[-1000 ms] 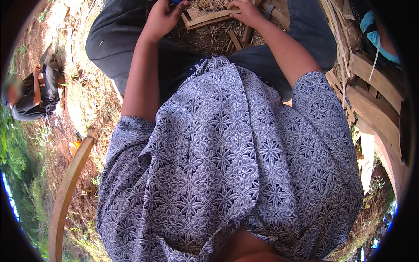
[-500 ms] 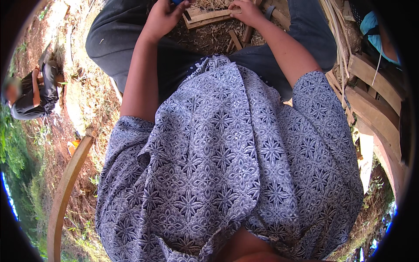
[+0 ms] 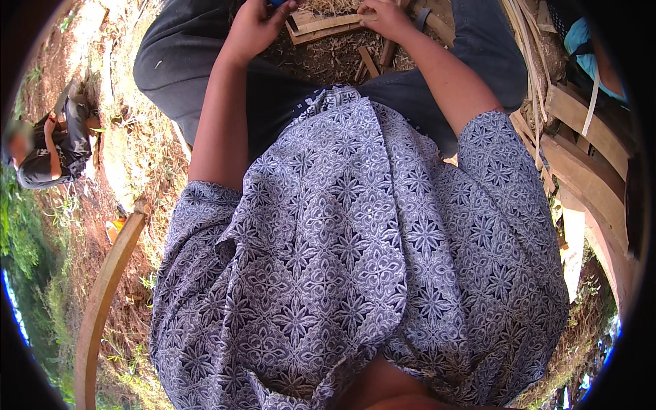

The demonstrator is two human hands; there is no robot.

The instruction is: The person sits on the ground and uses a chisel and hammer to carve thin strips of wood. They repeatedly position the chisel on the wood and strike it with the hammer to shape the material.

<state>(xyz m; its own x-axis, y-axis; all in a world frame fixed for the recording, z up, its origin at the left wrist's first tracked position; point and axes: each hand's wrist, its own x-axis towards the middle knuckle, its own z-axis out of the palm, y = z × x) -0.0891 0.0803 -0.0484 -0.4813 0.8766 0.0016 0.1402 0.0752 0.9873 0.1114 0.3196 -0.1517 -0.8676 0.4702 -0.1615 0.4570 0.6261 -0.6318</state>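
Note:
At the top edge of the view my left hand (image 3: pixel 254 29) is curled around a small blue-handled object (image 3: pixel 278 3), most of it cut off by the frame. My right hand (image 3: pixel 384 16) presses down on the right end of some flat wooden strips (image 3: pixel 328 26) that lie on the straw-covered ground between my knees. Both forearms reach up from my blue-and-white patterned shirt (image 3: pixel 355 239), which fills most of the picture. Short wood offcuts (image 3: pixel 369 61) lie just below the strips.
A stack of curved wooden planks (image 3: pixel 581 150) stands at the right. A long bent wooden strip (image 3: pixel 102 301) lies at the lower left on dry grass. Another person (image 3: pixel 55 147) in dark clothes sits far left.
Both hands stay at the wooden strips with barely any shift. The person at the far left has moved slightly.

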